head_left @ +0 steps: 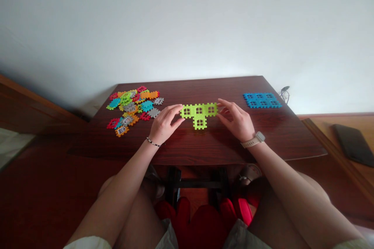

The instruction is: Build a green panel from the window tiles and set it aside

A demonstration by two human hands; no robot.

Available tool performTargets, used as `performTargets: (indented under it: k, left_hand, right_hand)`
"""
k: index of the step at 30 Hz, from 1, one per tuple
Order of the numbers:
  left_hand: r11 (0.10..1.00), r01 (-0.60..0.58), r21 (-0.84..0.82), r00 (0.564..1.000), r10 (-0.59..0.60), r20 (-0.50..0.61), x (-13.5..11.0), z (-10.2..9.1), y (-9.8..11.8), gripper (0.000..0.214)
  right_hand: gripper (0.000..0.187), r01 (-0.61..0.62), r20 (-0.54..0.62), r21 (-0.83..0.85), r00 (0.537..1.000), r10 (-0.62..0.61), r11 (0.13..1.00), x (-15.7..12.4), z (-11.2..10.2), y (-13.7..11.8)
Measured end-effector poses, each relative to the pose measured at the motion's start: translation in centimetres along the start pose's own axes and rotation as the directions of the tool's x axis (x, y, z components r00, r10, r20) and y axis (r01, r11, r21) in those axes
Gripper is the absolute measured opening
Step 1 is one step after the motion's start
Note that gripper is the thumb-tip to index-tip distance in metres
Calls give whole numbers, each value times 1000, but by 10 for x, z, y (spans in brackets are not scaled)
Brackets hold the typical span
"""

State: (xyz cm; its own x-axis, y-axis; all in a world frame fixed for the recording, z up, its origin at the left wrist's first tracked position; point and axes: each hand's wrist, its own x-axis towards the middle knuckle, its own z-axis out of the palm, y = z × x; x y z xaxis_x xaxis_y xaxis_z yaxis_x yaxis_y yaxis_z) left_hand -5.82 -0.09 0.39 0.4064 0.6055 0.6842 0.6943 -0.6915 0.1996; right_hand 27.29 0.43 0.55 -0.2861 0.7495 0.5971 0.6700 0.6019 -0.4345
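A pale wall stands behind the dark wooden bench, at which the person sits. On the bench's left side lies a loose pile of notched tiles in red, orange, green, turquoise and grey, some overlapping. Towards the far right corner, well apart from the pile, lies a blue panel with two rows of three windows. Between them, at the middle of the bench, is the green panel: three tiles in a row, a fourth joined below the middle one. The left hand grips its left end between thumb and fingers; the right hand grips its right end lightly by the fingertips. A watch circles the right wrist, a thin bracelet the left.
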Motion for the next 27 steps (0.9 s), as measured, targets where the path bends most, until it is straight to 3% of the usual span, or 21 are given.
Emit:
performTargets:
  k: [13, 27]
  left_hand:
    - [999, -47, -21, 998, 46, -40, 1, -1, 1, 45]
    - [998, -32, -62, 998, 29, -55, 0, 1, 0, 49]
  right_hand:
    - [53, 74, -64, -6, 995, -74, 997, 0, 2, 3]
    - [56, 41, -51, 46, 998, -39, 998, 0, 0, 2]
